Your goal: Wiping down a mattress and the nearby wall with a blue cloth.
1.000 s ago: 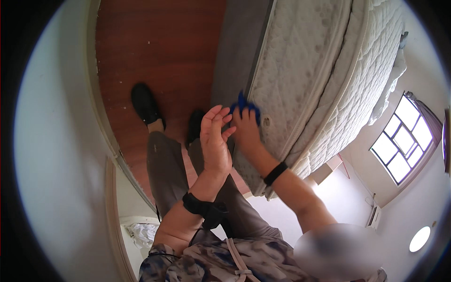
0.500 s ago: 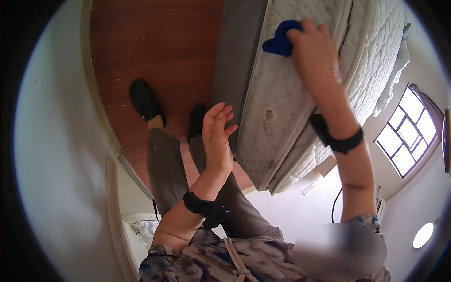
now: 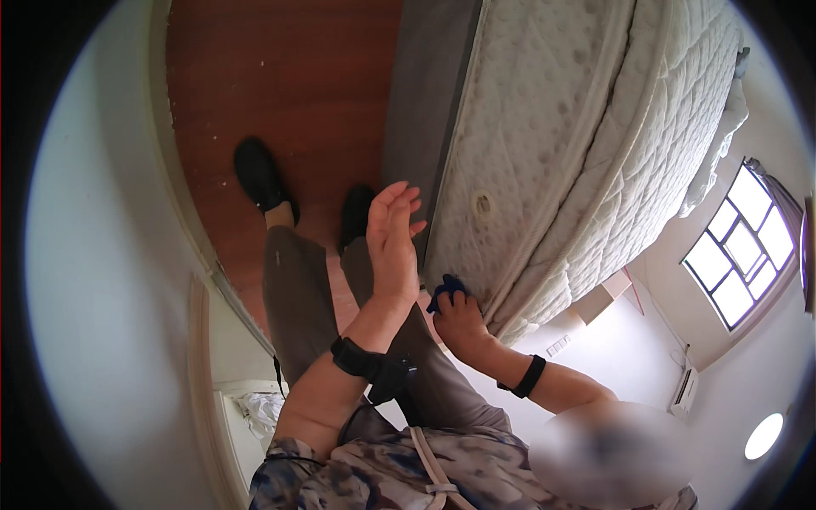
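A white quilted mattress rests on a grey bed base, with a small oval vent or handle fitting on its side. At the mattress's near corner my right hand is closed around a dark blue cloth, pressing it against the side. Part of the cloth is hidden by the fingers. My left hand is raised in front of my legs, beside the bed base. Its fingers are apart and slightly curled, and nothing is in them.
Reddish-brown wooden floor runs between the bed and a white wall on the left. My dark shoes stand on it. A low white cabinet holding crumpled white material is at lower left. A window is at right.
My right hand has brought the blue cloth from the far part of the mattress side to its near corner, past the oval fitting. My left hand has barely moved.
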The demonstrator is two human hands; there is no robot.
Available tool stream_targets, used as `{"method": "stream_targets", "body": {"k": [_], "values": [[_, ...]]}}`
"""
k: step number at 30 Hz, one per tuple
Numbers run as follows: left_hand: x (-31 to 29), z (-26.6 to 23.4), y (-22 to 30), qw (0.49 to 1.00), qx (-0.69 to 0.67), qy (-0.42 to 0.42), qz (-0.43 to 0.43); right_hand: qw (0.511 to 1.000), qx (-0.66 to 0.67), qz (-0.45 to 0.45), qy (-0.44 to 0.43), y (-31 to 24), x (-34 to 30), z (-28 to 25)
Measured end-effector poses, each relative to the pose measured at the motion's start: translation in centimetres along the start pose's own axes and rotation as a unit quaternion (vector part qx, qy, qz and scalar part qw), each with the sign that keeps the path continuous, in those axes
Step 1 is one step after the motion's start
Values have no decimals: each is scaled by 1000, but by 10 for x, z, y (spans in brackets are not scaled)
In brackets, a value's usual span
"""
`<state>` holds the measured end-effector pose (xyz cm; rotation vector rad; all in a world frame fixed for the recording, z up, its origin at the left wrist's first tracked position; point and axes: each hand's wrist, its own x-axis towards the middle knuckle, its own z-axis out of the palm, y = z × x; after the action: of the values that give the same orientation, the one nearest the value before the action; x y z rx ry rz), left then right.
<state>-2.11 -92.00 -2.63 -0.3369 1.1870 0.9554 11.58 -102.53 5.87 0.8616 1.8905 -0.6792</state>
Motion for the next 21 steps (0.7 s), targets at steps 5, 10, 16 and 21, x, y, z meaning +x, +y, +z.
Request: {"method": "stream_targets", "body": {"k": [5, 10, 16, 21], "values": [[5, -13, -3, 999, 27, 24, 25, 991, 55, 53, 106, 24, 45, -57], [-6, -29, 9, 995, 48, 49, 71, 952, 3, 103, 289, 40, 111, -46], [-42, -37, 2, 990, 113, 24, 78, 971, -124, 125, 163, -16, 98, 90], [-49, -70, -19, 990, 135, 43, 28, 993, -48, 102, 43, -47, 83, 108]]}}
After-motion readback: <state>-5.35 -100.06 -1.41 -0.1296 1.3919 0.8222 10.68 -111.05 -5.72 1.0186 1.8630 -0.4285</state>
